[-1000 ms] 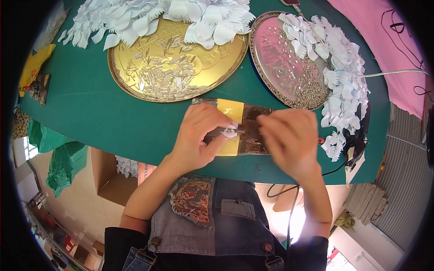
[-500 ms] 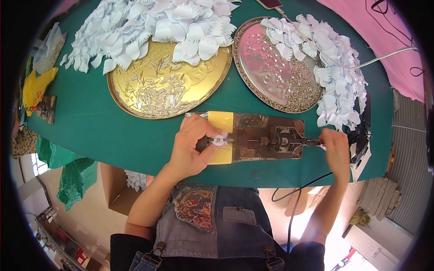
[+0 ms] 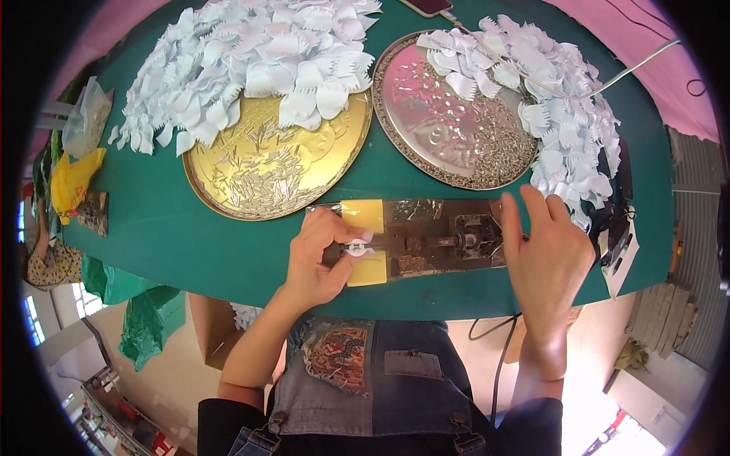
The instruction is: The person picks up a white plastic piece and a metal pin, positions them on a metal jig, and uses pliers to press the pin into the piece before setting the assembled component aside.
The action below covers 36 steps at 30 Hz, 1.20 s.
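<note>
My left hand [image 3: 315,254] pinches a small white plastic piece [image 3: 356,247] between thumb and fingertips. It holds the piece at the left end of a toggle-clamp press [image 3: 469,240], over a stretch of yellow tape [image 3: 363,216]. The press is mounted on a worn brown metal base [image 3: 414,262] near the table's front edge. At the right end of the press, my right hand [image 3: 549,262] is open, its fingers raised and apart with nothing seen in them. That hand hides the press's handle.
A gold round tray [image 3: 323,163] with thin metal pins lies behind the press. Right of it is a silver tray [image 3: 411,106] of small metal parts. White toothed pieces [image 3: 251,61] heap over both. A cable crosses from a phone [image 3: 428,6]; a yellow bag [image 3: 72,182] lies left.
My right hand has let go of the press's handle, opened its fingers and moved up and slightly left. My left hand keeps its pinch on the white piece. The whole view has shifted a little.
</note>
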Tool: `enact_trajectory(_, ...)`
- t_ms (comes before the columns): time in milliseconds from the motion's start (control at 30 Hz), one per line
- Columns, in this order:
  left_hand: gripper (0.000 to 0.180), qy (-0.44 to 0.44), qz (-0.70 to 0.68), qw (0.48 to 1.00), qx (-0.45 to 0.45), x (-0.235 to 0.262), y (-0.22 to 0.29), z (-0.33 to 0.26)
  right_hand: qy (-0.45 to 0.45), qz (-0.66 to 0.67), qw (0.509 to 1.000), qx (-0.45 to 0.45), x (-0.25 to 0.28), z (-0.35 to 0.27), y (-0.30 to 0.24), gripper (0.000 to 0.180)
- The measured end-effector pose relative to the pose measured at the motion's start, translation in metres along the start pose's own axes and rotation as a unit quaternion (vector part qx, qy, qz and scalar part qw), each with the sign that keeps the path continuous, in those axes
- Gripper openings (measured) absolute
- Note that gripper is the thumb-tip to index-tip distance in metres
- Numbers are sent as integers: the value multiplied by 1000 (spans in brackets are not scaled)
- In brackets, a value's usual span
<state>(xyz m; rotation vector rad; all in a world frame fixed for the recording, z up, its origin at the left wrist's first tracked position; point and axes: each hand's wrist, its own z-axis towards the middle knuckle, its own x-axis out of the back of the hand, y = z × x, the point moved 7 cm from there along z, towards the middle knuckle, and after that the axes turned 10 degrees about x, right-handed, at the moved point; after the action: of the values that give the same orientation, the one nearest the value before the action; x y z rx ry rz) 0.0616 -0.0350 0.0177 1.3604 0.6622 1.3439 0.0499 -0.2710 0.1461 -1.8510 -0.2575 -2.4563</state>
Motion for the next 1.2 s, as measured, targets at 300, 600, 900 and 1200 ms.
enact_trajectory(300,30,-61,-8,998,-8,-2,7,1,97,287,936,-180,-71,-81,140,19)
enact_trajectory(600,29,7,31,995,-98,24,40,-4,70,200,970,-119,-105,-94,137,24)
enact_trajectory(900,15,511,13,859,34,197,-15,-143,80,231,953,-181,-48,-99,118,28)
enact_trajectory(1200,51,634,346,587,365,262,-145,-344,104,306,926,-193,-72,-120,162,25)
